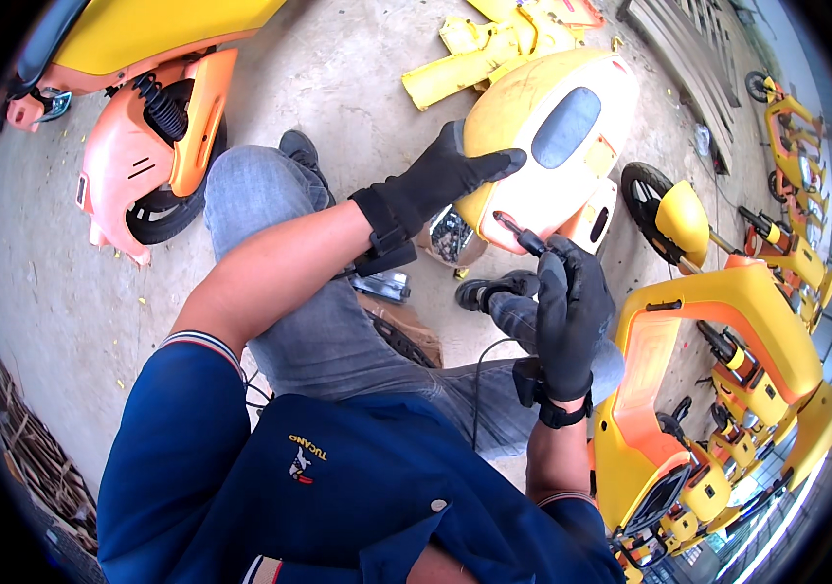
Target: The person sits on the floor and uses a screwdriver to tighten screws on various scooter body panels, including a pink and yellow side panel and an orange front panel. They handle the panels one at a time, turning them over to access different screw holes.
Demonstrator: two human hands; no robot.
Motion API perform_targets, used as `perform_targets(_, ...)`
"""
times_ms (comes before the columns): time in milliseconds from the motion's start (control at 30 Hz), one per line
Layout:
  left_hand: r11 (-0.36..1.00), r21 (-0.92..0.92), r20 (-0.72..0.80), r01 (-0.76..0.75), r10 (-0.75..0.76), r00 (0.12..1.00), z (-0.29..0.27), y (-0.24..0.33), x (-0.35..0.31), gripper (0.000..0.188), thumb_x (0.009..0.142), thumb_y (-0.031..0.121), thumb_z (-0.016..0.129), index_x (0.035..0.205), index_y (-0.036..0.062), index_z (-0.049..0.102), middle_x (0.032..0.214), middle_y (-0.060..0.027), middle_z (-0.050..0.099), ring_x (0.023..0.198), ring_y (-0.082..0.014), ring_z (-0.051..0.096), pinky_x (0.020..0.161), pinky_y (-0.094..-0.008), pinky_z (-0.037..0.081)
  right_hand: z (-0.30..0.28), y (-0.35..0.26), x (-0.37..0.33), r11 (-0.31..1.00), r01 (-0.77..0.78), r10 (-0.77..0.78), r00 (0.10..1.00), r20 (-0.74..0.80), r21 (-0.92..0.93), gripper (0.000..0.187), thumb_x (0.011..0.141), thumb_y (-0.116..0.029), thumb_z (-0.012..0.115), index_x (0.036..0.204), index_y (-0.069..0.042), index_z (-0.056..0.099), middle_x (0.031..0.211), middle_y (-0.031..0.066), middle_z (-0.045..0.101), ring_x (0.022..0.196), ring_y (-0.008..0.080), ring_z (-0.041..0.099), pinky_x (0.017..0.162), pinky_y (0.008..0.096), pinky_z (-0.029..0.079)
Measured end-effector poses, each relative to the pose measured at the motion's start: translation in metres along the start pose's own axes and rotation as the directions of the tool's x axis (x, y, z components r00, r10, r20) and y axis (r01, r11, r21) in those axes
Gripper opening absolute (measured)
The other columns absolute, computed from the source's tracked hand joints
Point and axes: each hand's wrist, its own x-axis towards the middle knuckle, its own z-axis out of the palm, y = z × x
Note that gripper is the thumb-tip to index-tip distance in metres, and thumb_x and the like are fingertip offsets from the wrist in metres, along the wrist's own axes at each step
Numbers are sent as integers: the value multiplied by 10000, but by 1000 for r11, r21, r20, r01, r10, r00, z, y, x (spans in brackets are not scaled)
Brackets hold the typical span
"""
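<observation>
Navy shirt (362, 516) foremost, yellow pieces (465, 70) lie beyond the shell (515, 125).

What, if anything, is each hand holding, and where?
The right hand grips a black-handled tool by its handle; the left hand holds the yellow-white shell at its left edge.

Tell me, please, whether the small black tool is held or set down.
Held: the small black tool is gripped at one end by the gloved right hand.

A scooter workshop, by the look of its concrete floor (46, 224), detached yellow body panels (467, 70) and row of yellow scooters (798, 255).
</observation>
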Motion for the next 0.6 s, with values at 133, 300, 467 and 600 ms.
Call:
perform_targets(133, 1000, 3, -22, 27, -27, 999, 0, 0, -2, 614, 890, 311, 808, 1334, -14, 536, 1179, -71, 659, 1030, -109, 628, 893, -268, 540, -2, -4, -1, 987, -159, 160, 981, 111, -14, 260, 947, -88, 671, 1182, 21, 648, 928, 133, 660, 802, 278, 640, 749, 383, 516)
perform_targets(300, 999, -27, -6, -32, 32, 999, 2, 2, -2, 608, 890, 308, 808, 1327, -18, 538, 1169, -64, 655, 1019, -104, 626, 901, -266, 539, 4, -15, 2, 969, -111, 118, 993, -17, 221, 251, 959, 5, 613, 1208, 39, 602, 934, 95, 659, 852, 168, 630, 800, 311, 515)
perform_targets(467, 999, -24, 1, -42, 42, 999, 0, 0, 1, 577, 897, 300, 801, 1317, -9, 554, 1150, -53, 660, 1010, -98, 624, 881, -263, 536, -2, -3, 2, 999, -13, 10, 998, 65, 46, 229, 964, -47, 636, 1178, 34, 612, 913, 128, 666, 755, 215, 652, 711, 326, 527)
perform_targets(600, 1000, -18, -7, -21, 21, 1000, 0, -3, 0, 560, 903, 296, 796, 1311, -6, 560, 1140, -47, 662, 1006, -94, 622, 878, -260, 532, -6, -5, 2, 984, -158, 174, 961, 215, -87, 211, 969, -73, 644, 1158, 18, 626, 838, 122, 673, 686, 241, 659, 651, 337, 531)
